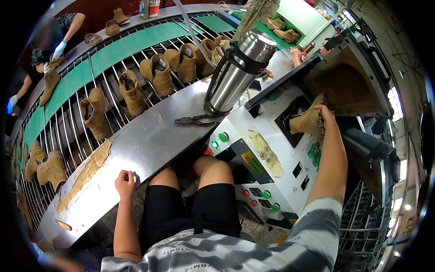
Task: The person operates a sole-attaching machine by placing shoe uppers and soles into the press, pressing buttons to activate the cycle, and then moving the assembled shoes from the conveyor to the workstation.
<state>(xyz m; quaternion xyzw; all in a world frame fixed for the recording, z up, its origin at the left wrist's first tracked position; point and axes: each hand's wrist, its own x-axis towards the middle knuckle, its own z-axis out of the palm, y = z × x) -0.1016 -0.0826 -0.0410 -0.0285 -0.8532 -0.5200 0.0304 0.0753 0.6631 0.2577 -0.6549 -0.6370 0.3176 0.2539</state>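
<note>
My right fingers (322, 109) hold a tan boot (302, 123) at the machine (240, 123); a loose grip could drop it. My left fingers (125, 177) curl inward by the surface (149, 136).

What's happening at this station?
The person's right hand holds a tan boot at the dark opening in a white machine panel. The left hand is curled at the edge of the metal counter, where pliers lie near a steel thermos. More tan boots sit on the barred rack; across it, a co-worker's gloved hand is at another boot.
</note>
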